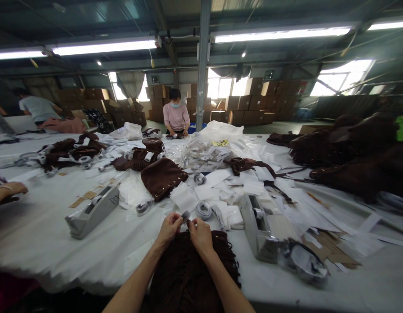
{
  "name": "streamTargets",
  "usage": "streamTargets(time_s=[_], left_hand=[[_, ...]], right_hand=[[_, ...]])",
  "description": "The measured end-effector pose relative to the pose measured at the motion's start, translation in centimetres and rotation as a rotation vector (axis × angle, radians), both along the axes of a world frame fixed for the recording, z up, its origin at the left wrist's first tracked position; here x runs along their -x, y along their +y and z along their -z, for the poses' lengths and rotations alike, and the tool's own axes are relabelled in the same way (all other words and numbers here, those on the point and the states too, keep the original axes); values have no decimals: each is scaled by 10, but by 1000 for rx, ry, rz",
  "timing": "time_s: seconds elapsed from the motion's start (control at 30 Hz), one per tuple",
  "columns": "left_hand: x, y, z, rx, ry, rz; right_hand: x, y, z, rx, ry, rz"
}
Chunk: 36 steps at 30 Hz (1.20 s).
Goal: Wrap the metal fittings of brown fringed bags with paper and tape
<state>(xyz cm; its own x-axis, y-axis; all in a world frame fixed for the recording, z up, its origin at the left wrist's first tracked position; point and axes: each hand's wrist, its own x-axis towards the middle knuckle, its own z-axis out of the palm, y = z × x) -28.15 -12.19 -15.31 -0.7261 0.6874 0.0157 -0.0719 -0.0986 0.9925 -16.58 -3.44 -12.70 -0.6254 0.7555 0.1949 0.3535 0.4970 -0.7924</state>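
My left hand and my right hand are close together over a dark brown fringed bag that lies at the near edge of the white table. Both hands pinch a small grey piece between their fingertips, too small to name. A grey tape dispenser stands just right of my right hand, and a roll of clear tape lies just beyond the fingers.
A second tape dispenser sits to the left. Brown bags, white paper sheets and a plastic bag of tags cover the middle. A heap of brown bags fills the right. A person in pink works across the table; another person's arm is at left.
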Motion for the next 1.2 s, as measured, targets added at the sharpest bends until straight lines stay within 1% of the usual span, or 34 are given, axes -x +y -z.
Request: streamTargets(time_s=[0.13, 0.27, 0.53, 0.63, 0.77, 0.83, 0.93, 1.07, 1.13, 1.2], left_hand=[[-2, -1, -2, -10, 24, 13], [-4, -2, -3, -12, 43, 9], [-7, -7, -9, 2, 75, 60], [-5, -8, -8, 10, 74, 53], [-5, -7, -7, 21, 68, 23], [-6, -6, -8, 27, 68, 24], [-9, -6, -10, 33, 73, 43], [-9, -6, -13, 36, 82, 83], [-6, -7, -13, 35, 87, 93], [-4, -6, -13, 32, 89, 93]], right_hand=[[6, -6, -1, 18, -13, 9], [9, -11, -1, 43, -10, 69], [11, -4, -4, 70, -37, 101], [10, -2, -6, 109, -1, 42], [-3, 1, -3, 236, 78, -143], [-12, 2, 0, 317, 102, -179], [-16, 2, 5, 400, 139, -138], [-8, -4, 7, 479, 247, -65], [-4, -7, 6, 551, 306, -71], [-3, -10, 5, 648, 348, -119]])
